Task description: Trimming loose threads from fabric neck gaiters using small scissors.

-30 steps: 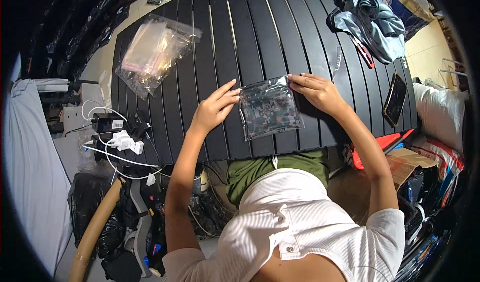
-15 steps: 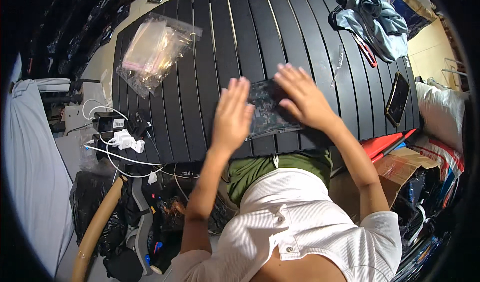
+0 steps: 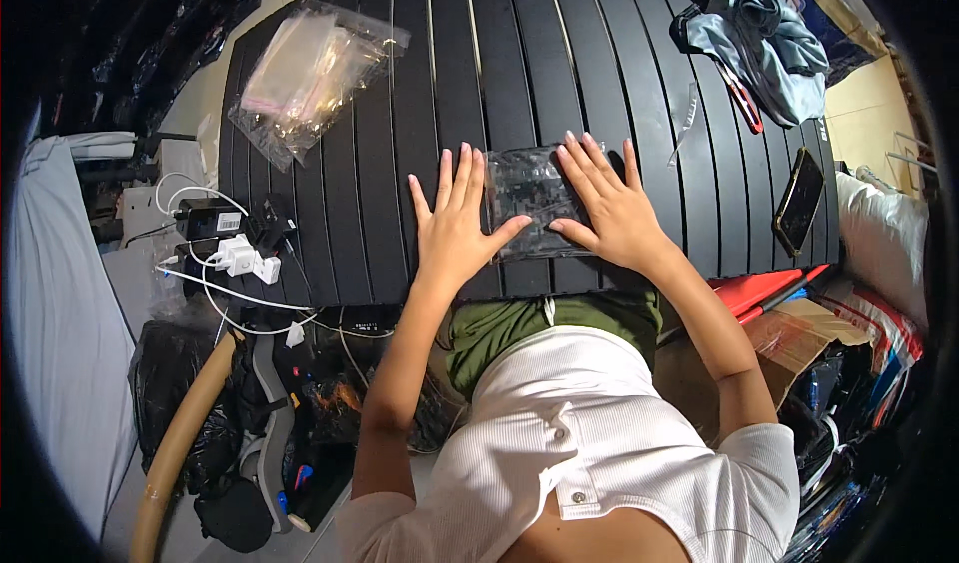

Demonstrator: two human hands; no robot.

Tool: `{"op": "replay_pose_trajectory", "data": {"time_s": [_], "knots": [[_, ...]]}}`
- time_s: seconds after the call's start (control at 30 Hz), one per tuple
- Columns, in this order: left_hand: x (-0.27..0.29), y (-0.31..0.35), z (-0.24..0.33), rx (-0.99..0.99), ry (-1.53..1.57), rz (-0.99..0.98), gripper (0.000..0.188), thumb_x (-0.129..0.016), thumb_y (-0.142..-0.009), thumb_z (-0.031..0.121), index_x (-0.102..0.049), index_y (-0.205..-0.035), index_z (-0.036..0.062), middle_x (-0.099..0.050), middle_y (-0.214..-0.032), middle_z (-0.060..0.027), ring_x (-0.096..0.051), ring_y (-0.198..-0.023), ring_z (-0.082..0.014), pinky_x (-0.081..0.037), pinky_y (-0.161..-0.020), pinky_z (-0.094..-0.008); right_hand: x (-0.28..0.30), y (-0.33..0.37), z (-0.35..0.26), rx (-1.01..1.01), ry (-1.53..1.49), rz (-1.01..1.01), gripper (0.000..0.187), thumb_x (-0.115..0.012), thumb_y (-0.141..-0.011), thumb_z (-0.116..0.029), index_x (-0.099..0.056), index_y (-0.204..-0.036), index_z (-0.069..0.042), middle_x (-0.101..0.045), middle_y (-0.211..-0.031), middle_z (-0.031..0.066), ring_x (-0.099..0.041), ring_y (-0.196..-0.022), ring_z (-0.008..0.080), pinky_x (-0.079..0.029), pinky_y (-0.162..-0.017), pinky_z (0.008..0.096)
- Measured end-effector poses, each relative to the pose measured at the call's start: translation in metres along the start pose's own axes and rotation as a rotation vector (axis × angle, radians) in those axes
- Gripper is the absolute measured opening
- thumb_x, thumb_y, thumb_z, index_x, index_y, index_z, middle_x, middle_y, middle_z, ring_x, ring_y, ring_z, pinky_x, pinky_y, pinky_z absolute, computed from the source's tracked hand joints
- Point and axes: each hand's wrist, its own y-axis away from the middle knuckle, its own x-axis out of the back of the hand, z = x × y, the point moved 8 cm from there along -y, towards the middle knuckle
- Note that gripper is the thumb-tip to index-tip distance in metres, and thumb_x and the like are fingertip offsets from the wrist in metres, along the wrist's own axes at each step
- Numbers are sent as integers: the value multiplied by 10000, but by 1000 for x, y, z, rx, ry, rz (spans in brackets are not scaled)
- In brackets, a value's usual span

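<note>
A flat, dark patterned piece in a clear plastic bag point(image 3: 531, 191) lies on the black slatted table point(image 3: 370, 203) near its front edge. My left hand point(image 3: 460, 218) is spread flat at the bag's left side, its thumb reaching over the lower left part. With fingers stretched out, my right hand point(image 3: 617, 208) lies over the bag's right part and hides some of it. Neither hand grips anything. What exactly is inside the bag I cannot make out.
Clear plastic bags point(image 3: 310, 73) lie in a pile at the far left. White chargers and cables point(image 3: 240, 256) sit at the left edge. A phone point(image 3: 798, 201), a red box cutter point(image 3: 739, 100) and blue-grey cloth point(image 3: 769, 53) are on the right. A cardboard box point(image 3: 794, 338) stands below.
Both hands have come down flat, with the fingers spreading wider. The left thumb now reaches over the bag, which looks flatter and straighter. The view has shifted slightly.
</note>
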Motion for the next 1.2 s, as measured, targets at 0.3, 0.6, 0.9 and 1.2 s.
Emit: {"op": "replay_pose_trajectory", "data": {"time_s": [0.3,0.6,0.9,1.2], "knots": [[7,-14,-32,213,492,264,474,-617,-806,372,-529,-1187,103,-376,-1323,-128,-219,-1265,-361,-151,-1043,-476,17,-6,52,-135,-335,197,377,-612,-812,-214,-523,-1159,-97,-288,-1412,146,-196,-1323,365,-192,-1066,433],[8,-36,-33,272,1073,45,202,-720,-717,123,-600,-867,63,-612,-935,-69,-549,-965,-203,-401,-876,-319,41,-12,59,-137,-635,111,282,-708,-711,-88,-579,-959,-55,-543,-1182,93,-395,-1225,266,-357,-955,354],[88,1,-23,-162,1151,66,174,-621,-689,-100,-550,-613,40,-606,-905,-62,-520,-1048,-241,-375,-921,-346,110,4,38,151,-852,148,271,-597,-616,102,-661,-858,-2,-633,-1053,128,-489,-1158,319,-390,-948,399],[56,-16,-32,83,1039,307,214,-449,-886,11,-596,-1039,-16,-598,-1102,-119,-550,-1072,-232,-413,-907,-302,70,12,73,-409,-671,497,234,-526,-845,-68,-603,-1052,10,-602,-1123,126,-509,-1140,259,-361,-965,322]]}}
